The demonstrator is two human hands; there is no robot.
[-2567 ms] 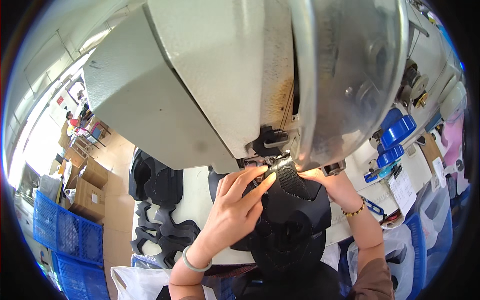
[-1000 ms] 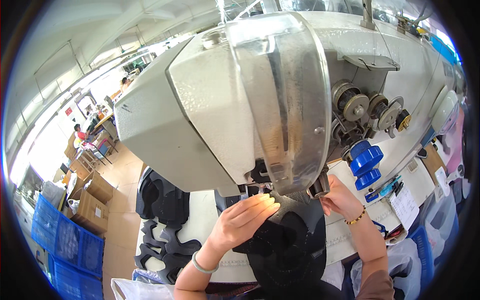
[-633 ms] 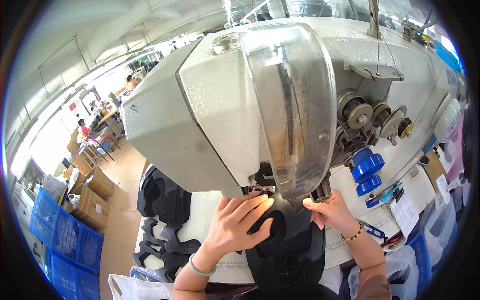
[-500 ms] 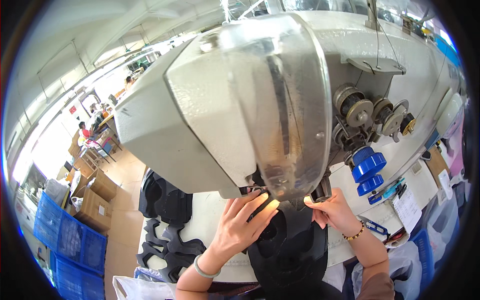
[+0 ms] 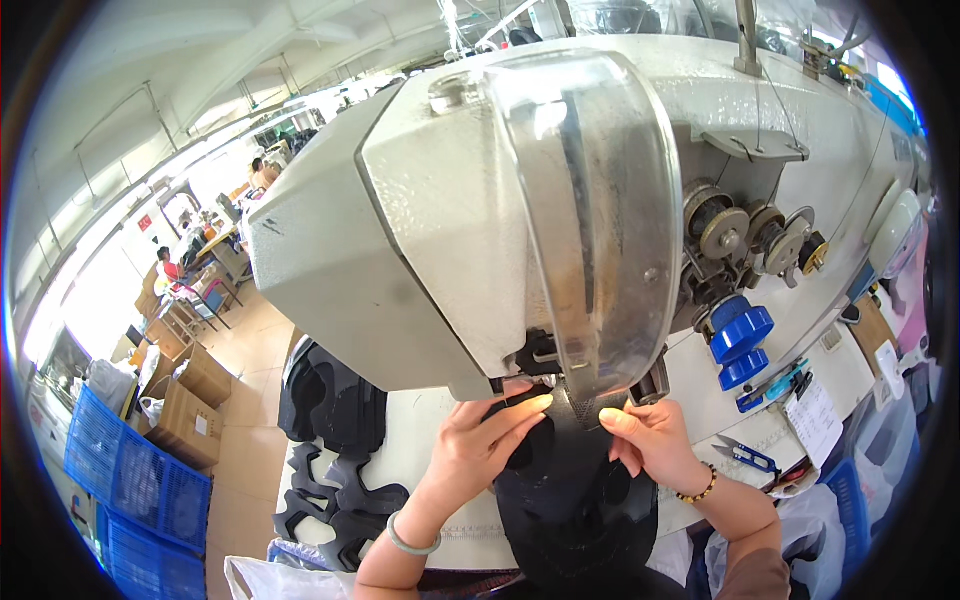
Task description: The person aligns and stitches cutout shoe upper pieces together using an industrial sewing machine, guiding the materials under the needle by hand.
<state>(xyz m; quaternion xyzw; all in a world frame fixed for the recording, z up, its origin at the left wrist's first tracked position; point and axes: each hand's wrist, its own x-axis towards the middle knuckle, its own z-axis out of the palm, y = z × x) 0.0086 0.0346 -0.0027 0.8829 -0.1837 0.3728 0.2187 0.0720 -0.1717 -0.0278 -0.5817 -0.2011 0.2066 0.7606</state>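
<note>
A grey industrial sewing machine (image 5: 440,210) with a clear curved guard (image 5: 610,230) fills the middle. Under its head lies a black fabric piece (image 5: 575,520) with cut-out shapes and a mesh part (image 5: 582,405) near the needle area. My left hand (image 5: 485,435) is at the left of the mesh, its fingers drawn together on the black piece; the thumb is mostly hidden. At the right edge, my right hand (image 5: 650,440) pinches the piece between thumb and fingers. The guard and machine head hide the needle.
Stacked black pieces (image 5: 335,395) and wavy black cut-outs (image 5: 345,500) lie left on the white table. To the right are blue-handled scissors (image 5: 748,455), a written paper sheet (image 5: 815,415) and blue tension knobs (image 5: 740,340). Blue crates (image 5: 135,460) and cardboard boxes (image 5: 190,420) stand on the floor.
The view has shifted, so the machine head appears farther right. My left fingers have come closer together. My right hand has moved slightly down, and the scissors show more fully beside it.
</note>
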